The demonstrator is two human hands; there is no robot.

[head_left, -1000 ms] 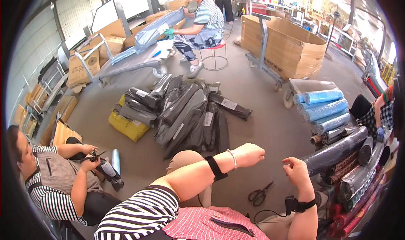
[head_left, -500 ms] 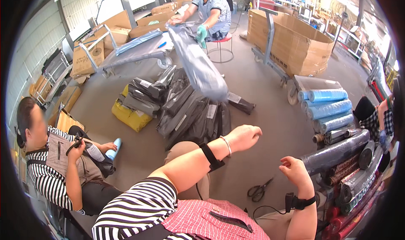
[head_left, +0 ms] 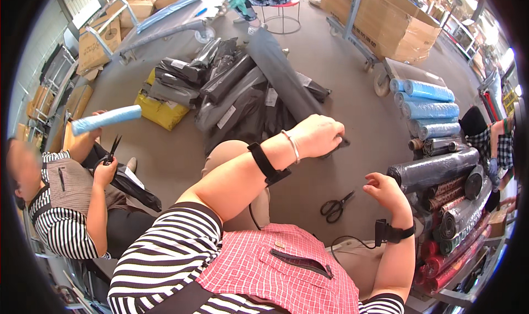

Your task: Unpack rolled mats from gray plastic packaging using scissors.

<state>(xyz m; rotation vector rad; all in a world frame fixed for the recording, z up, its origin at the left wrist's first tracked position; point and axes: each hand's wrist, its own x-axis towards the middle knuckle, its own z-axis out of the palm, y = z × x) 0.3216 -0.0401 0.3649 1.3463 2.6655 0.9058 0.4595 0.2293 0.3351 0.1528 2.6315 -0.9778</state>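
Left hand [head_left: 317, 136] clenched on near end of long grey package [head_left: 286, 82], which stretches away over heap of dark bags [head_left: 231, 93]. Right hand [head_left: 386, 190] loosely curled, empty, beside scissors [head_left: 336, 206] on concrete floor [head_left: 352, 93]. Risk: slippery package may slide from one-handed grip onto heap. Workshop; cardboard boxes [head_left: 386, 22] beyond heap.

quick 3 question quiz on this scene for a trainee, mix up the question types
1. True or false: the left hand grips one end of the long grey wrapped roll.
2. What lies on the floor nearest the right hand? A) black scissors B) a tape gun C) a hammer
3. Fill in: the co-worker seated at left holds up a light ____ roll.

Key: 1 true; 2 A; 3 blue
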